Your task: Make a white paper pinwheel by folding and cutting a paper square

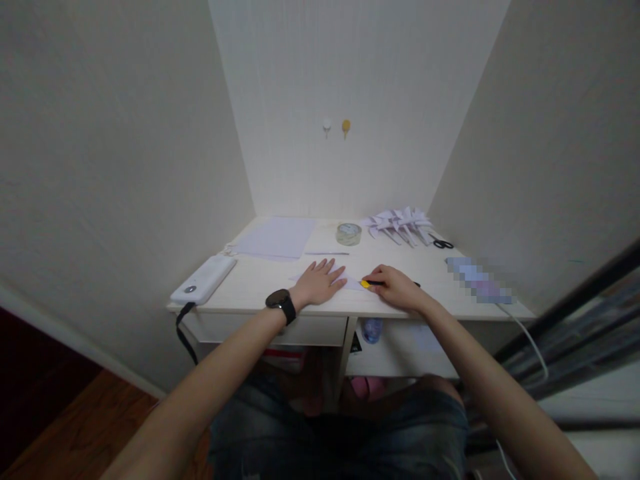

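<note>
The desk (260, 283) carried all items and stood in a narrow alcove, its front edge nearest your body. A stack of blank sheets (277, 237) lay toward the rear left corner, and a white power bank (204, 280) lay along the left edge, its strap hanging over the front. A pile of folded paper pieces (397, 223) occupied the rear right corner, with black scissors (443, 243) just beside it. A roll of clear tape (349, 233) sat near the rear edge, at the middle.

The work sheet (350, 281), pale and small, lay near the front edge at the middle of the desk. Your left hand (320, 283) rested flat on it, fingers spread and pressing down. Your right hand (395, 287) was pressed together around a yellow-and-black tool (369, 284), apparently a pen or a cutter; which one could not be told. Its yellow end touched the right part of the sheet.

To do this step well, you were best served by the following, as a judgement from the layout:
- Keeping the left palm's weight even, so that the sheet did not slide.
- Keeping the left fingertips apart from the tool's path.
- Drawing the tool steadily, with the wrist supported on the desk.
</note>
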A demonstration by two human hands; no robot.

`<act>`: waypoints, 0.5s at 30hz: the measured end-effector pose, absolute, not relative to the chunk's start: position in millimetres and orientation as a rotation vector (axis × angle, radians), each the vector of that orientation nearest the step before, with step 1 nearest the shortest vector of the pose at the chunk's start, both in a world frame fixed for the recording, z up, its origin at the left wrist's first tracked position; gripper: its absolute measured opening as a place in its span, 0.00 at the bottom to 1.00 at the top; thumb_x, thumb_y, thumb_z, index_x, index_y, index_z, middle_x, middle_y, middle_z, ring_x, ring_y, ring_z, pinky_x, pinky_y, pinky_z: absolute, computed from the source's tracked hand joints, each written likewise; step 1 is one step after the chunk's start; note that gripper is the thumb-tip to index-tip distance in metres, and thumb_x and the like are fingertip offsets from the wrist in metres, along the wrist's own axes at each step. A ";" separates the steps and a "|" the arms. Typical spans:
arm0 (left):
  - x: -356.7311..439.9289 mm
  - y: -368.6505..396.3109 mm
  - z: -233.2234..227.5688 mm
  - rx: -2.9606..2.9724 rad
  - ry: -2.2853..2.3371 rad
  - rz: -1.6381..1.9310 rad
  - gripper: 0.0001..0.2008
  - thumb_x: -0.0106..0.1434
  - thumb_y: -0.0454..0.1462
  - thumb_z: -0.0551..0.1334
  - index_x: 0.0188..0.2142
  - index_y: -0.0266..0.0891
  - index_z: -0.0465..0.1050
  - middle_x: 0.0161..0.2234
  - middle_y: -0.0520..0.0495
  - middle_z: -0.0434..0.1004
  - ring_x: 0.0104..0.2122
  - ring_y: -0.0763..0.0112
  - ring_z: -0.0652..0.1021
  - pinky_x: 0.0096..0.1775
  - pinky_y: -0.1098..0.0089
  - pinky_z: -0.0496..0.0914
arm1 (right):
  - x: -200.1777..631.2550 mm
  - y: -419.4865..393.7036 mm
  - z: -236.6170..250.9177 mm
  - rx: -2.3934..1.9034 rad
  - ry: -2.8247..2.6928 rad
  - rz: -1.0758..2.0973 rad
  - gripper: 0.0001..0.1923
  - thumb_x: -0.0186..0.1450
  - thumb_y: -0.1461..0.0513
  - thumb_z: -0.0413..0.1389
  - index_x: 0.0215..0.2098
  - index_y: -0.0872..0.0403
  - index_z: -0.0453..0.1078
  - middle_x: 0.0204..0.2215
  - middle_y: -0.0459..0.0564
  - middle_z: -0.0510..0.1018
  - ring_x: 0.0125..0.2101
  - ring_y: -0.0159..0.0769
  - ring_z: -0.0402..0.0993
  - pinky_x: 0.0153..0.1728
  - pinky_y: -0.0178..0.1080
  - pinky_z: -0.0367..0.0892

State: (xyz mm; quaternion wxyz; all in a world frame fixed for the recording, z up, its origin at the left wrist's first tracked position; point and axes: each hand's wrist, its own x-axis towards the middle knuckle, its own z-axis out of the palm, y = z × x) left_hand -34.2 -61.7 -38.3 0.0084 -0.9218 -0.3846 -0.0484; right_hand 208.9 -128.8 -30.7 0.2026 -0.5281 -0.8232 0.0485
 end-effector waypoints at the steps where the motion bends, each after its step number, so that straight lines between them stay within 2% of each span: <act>1: -34.0 -61.8 -38.6 -2.875 -1.203 -0.149 0.33 0.72 0.54 0.36 0.69 0.44 0.51 0.70 0.38 0.46 0.69 0.50 0.52 0.65 0.51 0.48 | 210.0 -131.0 -30.0 -1.473 -2.301 0.140 0.18 0.65 0.66 0.55 0.51 0.55 0.77 0.42 0.58 0.78 0.42 0.42 0.73 0.47 0.41 0.66; 15: -33.5 -63.8 -39.1 -2.839 -1.222 -0.178 0.34 0.71 0.55 0.36 0.69 0.43 0.53 0.70 0.36 0.48 0.68 0.48 0.54 0.64 0.52 0.49 | 218.4 -143.2 -30.4 -1.517 -2.299 0.152 0.18 0.64 0.64 0.55 0.51 0.54 0.77 0.41 0.57 0.77 0.41 0.42 0.73 0.46 0.40 0.66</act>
